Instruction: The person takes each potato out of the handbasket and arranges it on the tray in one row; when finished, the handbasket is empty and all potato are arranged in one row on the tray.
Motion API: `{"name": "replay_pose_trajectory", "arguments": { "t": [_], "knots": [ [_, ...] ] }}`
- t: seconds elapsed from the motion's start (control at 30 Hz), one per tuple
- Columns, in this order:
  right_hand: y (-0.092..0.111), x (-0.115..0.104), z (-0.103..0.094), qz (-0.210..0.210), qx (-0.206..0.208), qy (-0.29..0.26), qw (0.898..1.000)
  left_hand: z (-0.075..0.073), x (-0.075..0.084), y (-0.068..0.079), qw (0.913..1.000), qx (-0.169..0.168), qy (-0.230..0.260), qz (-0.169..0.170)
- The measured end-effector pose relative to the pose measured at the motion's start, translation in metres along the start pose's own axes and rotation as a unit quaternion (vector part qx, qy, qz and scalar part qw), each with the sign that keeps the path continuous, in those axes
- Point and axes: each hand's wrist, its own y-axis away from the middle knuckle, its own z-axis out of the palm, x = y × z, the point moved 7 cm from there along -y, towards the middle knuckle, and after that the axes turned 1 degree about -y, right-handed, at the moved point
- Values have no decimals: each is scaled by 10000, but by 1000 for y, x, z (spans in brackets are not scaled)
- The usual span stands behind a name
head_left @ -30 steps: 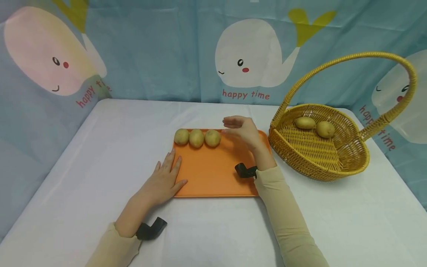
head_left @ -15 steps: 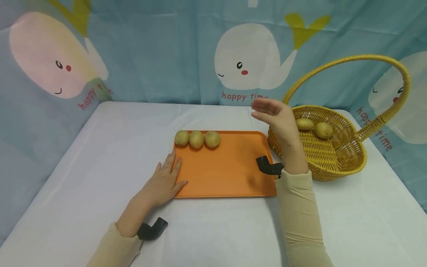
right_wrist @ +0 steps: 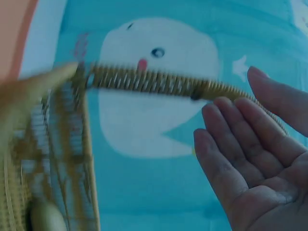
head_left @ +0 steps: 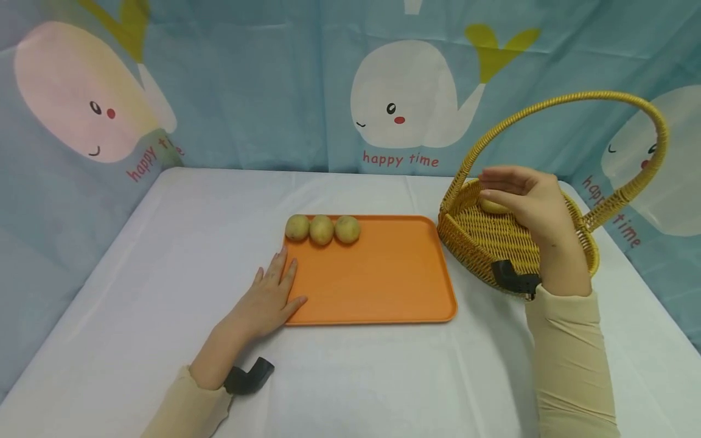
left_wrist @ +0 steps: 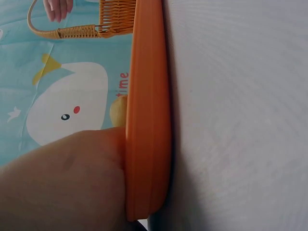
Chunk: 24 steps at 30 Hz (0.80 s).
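My left hand [head_left: 266, 299] rests spread on the left edge of the orange tray [head_left: 378, 274]; in the left wrist view it lies against the tray's side wall [left_wrist: 149, 120]. Above the wicker basket [head_left: 465, 243] hovers my right hand [head_left: 539, 204], with nothing in its grasp and the thumb apart from the fingers, as the right wrist view [right_wrist: 255, 159] of the hand shows. Along the tray's back left edge stand three potatoes [head_left: 321, 230] in a row. One potato [head_left: 493, 207] shows in the basket; my right hand hides the spot where another lay.
The basket's tall arched handle [head_left: 575, 97] rises over my right hand. A white cloth [head_left: 164, 255] covers the table, and a blue curtain [head_left: 263, 91] with whale prints hangs behind it. Black wrist mounts [head_left: 249, 377] sit on both wrists.
My right hand has moved right, from beside the potato row across the tray to above the basket. The left hand stays put on the tray edge, and the potatoes in the row have not moved.
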Motion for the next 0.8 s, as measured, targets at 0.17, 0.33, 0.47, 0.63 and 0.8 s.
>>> {"name": "replay_pose_trajectory", "arguments": {
  "t": [0.17,0.33,0.47,0.63,0.8],
  "knots": [
    [1,6,-23,363,47,1117,9931,1,0,-1,10000,-13,-2,2],
    [-8,16,-42,724,28,1442,9869,0,-1,0,10000,-2,14,-21],
    [-18,26,-53,989,-20,1482,9840,-1,-1,1,10000,13,38,-8],
    [-25,43,-63,1278,-81,1708,9769,-1,1,2,10000,5,91,15],
    [-33,59,-71,1431,-173,1642,9758,-2,2,3,9999,32,93,45]
  ]
}}
